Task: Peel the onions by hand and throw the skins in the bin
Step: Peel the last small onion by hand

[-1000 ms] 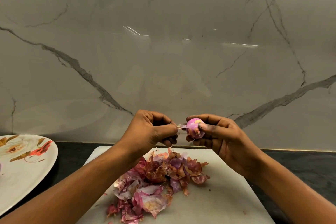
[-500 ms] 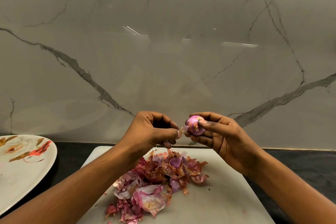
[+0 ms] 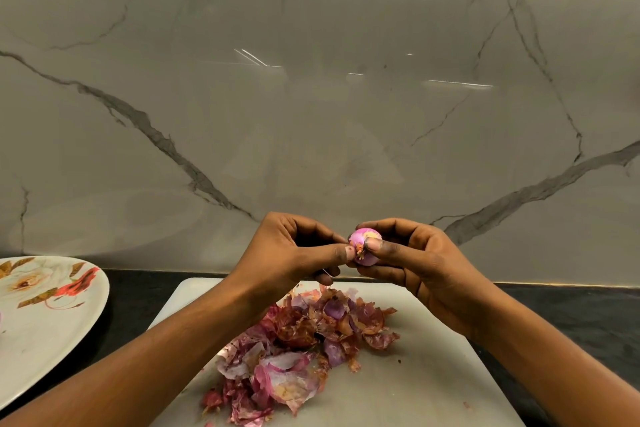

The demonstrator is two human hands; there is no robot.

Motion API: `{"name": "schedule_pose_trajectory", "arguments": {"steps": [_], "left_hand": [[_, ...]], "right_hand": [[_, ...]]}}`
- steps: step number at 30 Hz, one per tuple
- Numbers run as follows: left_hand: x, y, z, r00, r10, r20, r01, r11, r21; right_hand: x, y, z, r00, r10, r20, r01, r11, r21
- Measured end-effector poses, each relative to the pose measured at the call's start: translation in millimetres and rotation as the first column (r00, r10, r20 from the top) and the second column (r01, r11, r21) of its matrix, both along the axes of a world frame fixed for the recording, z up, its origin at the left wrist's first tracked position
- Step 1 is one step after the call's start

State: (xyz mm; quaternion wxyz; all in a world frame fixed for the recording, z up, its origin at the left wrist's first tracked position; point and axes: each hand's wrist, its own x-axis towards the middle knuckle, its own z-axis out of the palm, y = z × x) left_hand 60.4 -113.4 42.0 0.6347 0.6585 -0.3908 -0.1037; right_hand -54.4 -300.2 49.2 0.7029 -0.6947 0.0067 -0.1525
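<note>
Closer than a second ago, my left hand (image 3: 294, 250) now touches the onion (image 3: 363, 242). On the white board (image 3: 433, 374) below lies a pile of skins (image 3: 304, 340). My right hand (image 3: 415, 260) grips the little onion; my left pinches its root end, I think. I am still peeling. Next I must tug that bit off gently.

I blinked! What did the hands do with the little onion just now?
The left hand moved right, back to the onion; its thumb now touches the root end beside the right thumb. A second ago it was apart, tugging a wisp of skin. The right hand still grips the onion in the same spot. Skin pile, board and plate stayed put.
</note>
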Motion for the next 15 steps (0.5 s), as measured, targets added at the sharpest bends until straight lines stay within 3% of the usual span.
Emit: {"name": "schedule_pose_trajectory", "arguments": {"steps": [6,15], "left_hand": [[0.3,-1.6,-2.2,1.0,0.015,0.009,-0.015,1.0,0.011],[2.3,-1.4,-0.9,0.994,0.009,-0.105,-0.011,1.0,-0.017]], "right_hand": [[0.3,0.5,0.0,1.0,0.006,0.005,-0.006,1.0,0.023],[-1.7,-5.4,2.7,0.994,0.091,0.057,-0.104,0.948,0.3]]}}
